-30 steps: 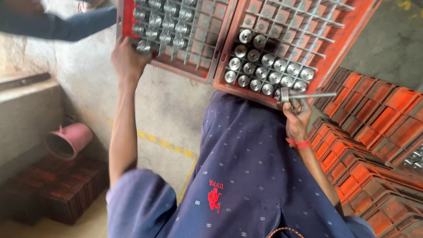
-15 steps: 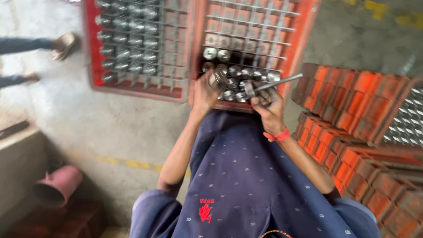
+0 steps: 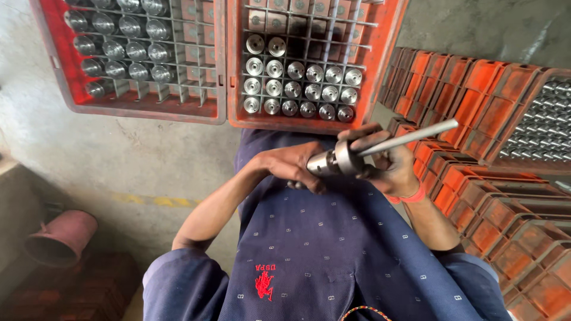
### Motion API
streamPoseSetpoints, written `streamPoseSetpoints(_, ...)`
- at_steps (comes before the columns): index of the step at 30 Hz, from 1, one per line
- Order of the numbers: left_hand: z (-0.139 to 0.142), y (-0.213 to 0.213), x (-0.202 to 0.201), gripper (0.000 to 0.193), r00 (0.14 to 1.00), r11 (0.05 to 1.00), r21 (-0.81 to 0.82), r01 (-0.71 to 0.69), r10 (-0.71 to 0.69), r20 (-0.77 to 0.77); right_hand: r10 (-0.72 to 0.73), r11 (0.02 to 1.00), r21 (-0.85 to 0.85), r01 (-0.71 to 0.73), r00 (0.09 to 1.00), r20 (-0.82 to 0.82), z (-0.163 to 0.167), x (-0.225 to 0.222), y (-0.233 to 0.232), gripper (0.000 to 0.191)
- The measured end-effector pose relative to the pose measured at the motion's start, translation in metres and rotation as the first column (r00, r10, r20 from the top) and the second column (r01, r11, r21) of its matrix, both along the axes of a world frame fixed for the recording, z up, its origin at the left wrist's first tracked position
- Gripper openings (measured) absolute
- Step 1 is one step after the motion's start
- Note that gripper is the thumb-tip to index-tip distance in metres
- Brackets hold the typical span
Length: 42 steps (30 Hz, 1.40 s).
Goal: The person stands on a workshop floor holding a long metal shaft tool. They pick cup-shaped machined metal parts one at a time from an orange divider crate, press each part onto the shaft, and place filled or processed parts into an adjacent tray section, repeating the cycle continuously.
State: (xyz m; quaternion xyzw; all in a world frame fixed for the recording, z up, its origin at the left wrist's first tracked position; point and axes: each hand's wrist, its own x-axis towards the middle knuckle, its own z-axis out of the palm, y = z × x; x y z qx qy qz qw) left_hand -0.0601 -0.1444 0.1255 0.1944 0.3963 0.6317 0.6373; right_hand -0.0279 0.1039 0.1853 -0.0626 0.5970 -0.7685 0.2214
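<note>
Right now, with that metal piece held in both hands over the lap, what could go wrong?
The metal part with its long rod rests only in the left hand and right hand, above the lap; a slip might drop it. The rod's free end points at the stacked orange crates and could knock them.

Both hands together (fingers curled), midline.
</note>
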Motion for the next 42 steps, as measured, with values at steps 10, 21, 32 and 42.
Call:
streamPoseSetpoints(10, 0.017, 0.026, 0.033, 0.041, 0.767, 0.896, 0.35, 0.274, -0.423, 0.483, 0.465, 0.883, 0.083, -0.463, 0.834, -0.296, 0.023, -0.019, 0.02, 0.033)
streamPoseSetpoints(21, -0.025, -0.02, -0.038, 0.047, 0.58, 0.797, 0.003, -0.603, 0.442, -0.684, -0.329, 0.942, -0.111, 0.317, 0.938, -0.107, -0.055, -0.036, 0.045, 0.042)
streamPoseSetpoints(32, -0.086, -0.019, -0.072, 0.056, 0.129, 0.58, -0.1, -0.809, 0.009, -0.992, -0.421, 0.906, 0.08, 0.415, 0.903, 0.088, -0.123, 0.002, 0.029, 0.041)
streamPoseSetpoints(42, -0.077, -0.207, -0.018, 0.032, 0.098, 0.112, -0.153, -0.982, -0.395, -0.913, -0.396, 0.918, 0.043, 0.394, 0.905, 0.158, -0.141, 0.034, 0.036, 0.05)
